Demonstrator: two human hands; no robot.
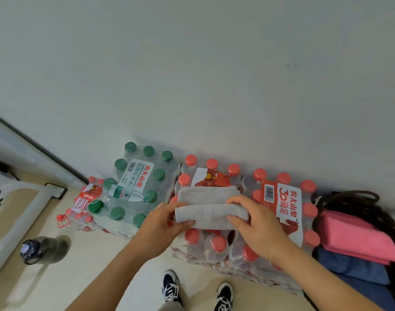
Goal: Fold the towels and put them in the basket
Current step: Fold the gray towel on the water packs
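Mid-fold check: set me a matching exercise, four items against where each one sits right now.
Items: 1 grey towel; 2 pink towel; 3 blue towel; 4 dark bottle.
Places: A on the floor, at left; B under another towel; C gripped by left hand and right hand over red-capped bottle packs; D topmost in the basket.
Pairs: 1-C; 2-D; 3-B; 4-A.
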